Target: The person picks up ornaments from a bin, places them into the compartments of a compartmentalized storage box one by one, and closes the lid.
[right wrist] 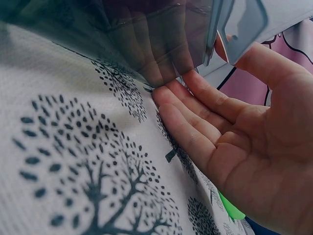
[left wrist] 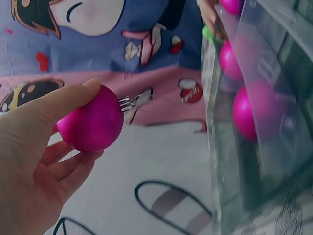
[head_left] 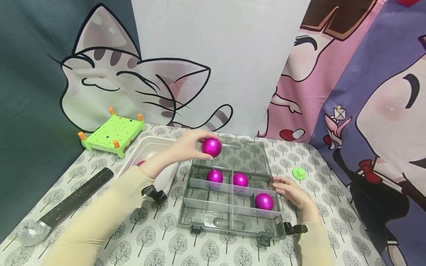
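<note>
My left hand (head_left: 188, 147) pinches a shiny magenta Christmas bauble (head_left: 211, 147) between thumb and fingers, held above the open lid of a clear grey compartment box (head_left: 208, 218). A silver cap and thin thread show on this bauble (left wrist: 95, 122) in the left wrist view. Inside the box, one bauble (head_left: 214, 177) sits in the back left compartment, another bauble (head_left: 240, 180) in the back right, and a third bauble (head_left: 264, 201) in the middle right. My right hand (head_left: 293, 192) touches the box's right side, its nearly straight fingers (right wrist: 190, 137) against the outer wall.
A white plastic bin (head_left: 169, 173) with a magenta bauble partly hidden by my left arm stands left of the box. Beyond it is a green pegged toy table (head_left: 114, 133). A dark microphone (head_left: 76, 195) lies at the left, a small green disc (head_left: 298, 173) at the right.
</note>
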The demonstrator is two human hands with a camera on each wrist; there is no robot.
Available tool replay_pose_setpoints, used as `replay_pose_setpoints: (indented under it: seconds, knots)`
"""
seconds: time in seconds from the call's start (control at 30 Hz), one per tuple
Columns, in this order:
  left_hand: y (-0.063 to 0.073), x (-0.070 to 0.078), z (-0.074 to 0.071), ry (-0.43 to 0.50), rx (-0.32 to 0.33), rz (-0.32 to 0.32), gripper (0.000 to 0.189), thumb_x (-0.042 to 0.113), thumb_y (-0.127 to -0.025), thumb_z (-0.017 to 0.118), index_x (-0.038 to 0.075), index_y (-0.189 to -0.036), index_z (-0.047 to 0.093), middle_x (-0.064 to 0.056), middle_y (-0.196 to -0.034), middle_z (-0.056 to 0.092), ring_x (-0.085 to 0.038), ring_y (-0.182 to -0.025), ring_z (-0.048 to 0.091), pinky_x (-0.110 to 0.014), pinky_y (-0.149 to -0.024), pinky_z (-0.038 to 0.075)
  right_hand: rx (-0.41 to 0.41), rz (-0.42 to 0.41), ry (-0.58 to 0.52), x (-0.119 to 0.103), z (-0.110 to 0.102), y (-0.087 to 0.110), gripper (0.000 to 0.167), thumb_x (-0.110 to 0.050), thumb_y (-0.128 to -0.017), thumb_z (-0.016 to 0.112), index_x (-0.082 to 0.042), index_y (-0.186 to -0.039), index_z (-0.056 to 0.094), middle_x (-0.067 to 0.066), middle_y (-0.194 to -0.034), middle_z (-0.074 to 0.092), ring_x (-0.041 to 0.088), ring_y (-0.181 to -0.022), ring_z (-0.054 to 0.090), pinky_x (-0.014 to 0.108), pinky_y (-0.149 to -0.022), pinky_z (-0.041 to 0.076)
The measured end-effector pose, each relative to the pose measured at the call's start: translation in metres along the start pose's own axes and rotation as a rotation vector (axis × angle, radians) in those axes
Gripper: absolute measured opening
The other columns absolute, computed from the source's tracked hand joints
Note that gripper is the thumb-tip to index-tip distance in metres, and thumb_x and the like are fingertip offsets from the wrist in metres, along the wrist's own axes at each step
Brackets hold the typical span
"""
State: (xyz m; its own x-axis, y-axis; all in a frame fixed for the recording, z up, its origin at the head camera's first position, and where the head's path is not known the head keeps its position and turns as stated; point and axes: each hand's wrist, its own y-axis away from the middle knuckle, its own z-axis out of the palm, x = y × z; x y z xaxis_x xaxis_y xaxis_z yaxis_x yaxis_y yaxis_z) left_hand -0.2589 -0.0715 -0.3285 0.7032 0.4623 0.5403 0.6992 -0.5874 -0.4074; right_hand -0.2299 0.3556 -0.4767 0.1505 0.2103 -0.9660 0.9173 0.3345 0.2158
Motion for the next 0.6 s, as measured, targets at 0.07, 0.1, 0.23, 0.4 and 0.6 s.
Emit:
replay_pose_setpoints:
  seconds: [0.07,0.1,0.23,0.4,0.6]
  knots:
    - [-0.004,0.005,0.009,0.011,-0.008,0.011,0.062,0.018,-0.068,0.088,0.006,-0.124,0.064,-0.01,-0.122,0.068,-0.026,-0.11,0.064,-0.041,-0.098,0.053,0.002,0.002,0.002,-0.001,0.0,0.0,0.046,-0.009,-0.099,0.049,0.016,-0.135,0.034,-0.013,-0.11,0.061,-0.002,-0.103,0.061,0.012,-0.093,0.048]
    - [-0.005,0.007,0.014,0.007,-0.018,0.013,0.061,0.019,-0.068,0.088,0.007,-0.123,0.064,-0.009,-0.122,0.068,-0.025,-0.11,0.064,-0.039,-0.097,0.053,0.003,0.001,0.002,-0.001,0.0,0.0,0.046,-0.008,-0.099,0.049,0.017,-0.135,0.034,-0.013,-0.109,0.061,-0.002,-0.103,0.061,0.012,-0.093,0.048]
    - [-0.01,0.016,0.031,0.043,-0.053,0.022,0.062,0.02,-0.069,0.087,0.007,-0.125,0.063,-0.007,-0.126,0.067,-0.022,-0.112,0.064,-0.034,-0.098,0.053,0.002,-0.005,-0.003,-0.001,-0.001,0.0,0.044,-0.007,-0.099,0.049,0.017,-0.134,0.036,-0.013,-0.109,0.063,-0.001,-0.102,0.062,0.013,-0.093,0.048]
    - [-0.014,0.027,0.048,0.084,-0.093,0.009,0.064,0.021,-0.07,0.087,0.007,-0.127,0.062,-0.007,-0.129,0.065,-0.021,-0.113,0.063,-0.03,-0.097,0.053,-0.016,-0.023,-0.018,-0.001,0.0,0.0,0.042,-0.006,-0.099,0.048,0.016,-0.133,0.037,-0.011,-0.11,0.064,0.001,-0.103,0.062,0.014,-0.094,0.049]
    - [-0.017,0.037,0.066,0.108,-0.129,0.032,0.061,0.023,-0.071,0.087,0.01,-0.126,0.064,-0.006,-0.129,0.065,-0.021,-0.115,0.062,-0.029,-0.097,0.052,-0.034,-0.042,-0.043,0.0,-0.001,0.0,0.04,-0.004,-0.099,0.047,0.017,-0.132,0.038,-0.009,-0.11,0.066,0.003,-0.104,0.063,0.016,-0.095,0.05]
